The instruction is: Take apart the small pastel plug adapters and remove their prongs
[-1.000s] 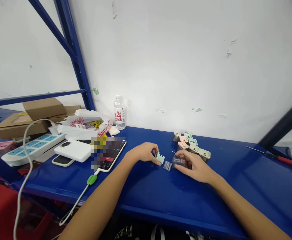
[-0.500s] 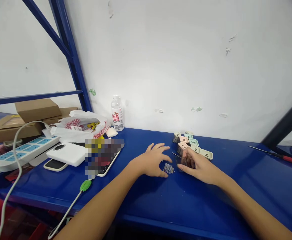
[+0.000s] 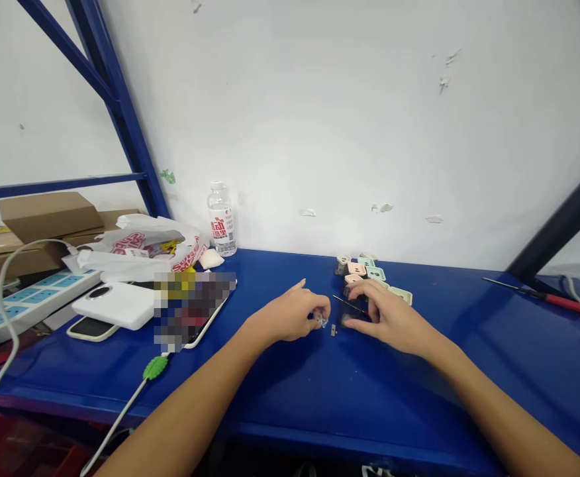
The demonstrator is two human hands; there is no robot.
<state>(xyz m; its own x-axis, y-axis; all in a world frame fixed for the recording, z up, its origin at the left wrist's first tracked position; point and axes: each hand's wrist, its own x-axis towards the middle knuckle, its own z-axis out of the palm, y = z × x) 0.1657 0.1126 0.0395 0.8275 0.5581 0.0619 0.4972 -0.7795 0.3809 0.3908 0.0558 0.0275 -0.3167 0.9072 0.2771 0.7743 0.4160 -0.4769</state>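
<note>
Between the thumb and index finger of my left hand (image 3: 297,315) is a small clear plastic piece (image 3: 322,322), pinched just over the blue tabletop. A tiny metallic part (image 3: 334,329) lies on the table between my hands. My right hand (image 3: 386,317) curls its thumb and index finger around a dark see-through plastic case (image 3: 352,314), blurred and partly hidden by the fingers. Behind that case shows a thin dark rod (image 3: 344,302). Several pastel plug-like housings (image 3: 357,267) in pink, green and cream stand just beyond my right fingers.
Along the left lie a phone (image 3: 210,318), a white power bank (image 3: 116,306), a power strip (image 3: 32,298), a plastic bag (image 3: 144,248) and cardboard boxes (image 3: 56,218). A water bottle (image 3: 222,222) stands by the wall. A red-handled screwdriver (image 3: 563,303) lies at the right.
My left hand has closed from spread fingers and picked up the clear plastic piece from the table. The metallic part now lies bare. The view has shifted slightly.
</note>
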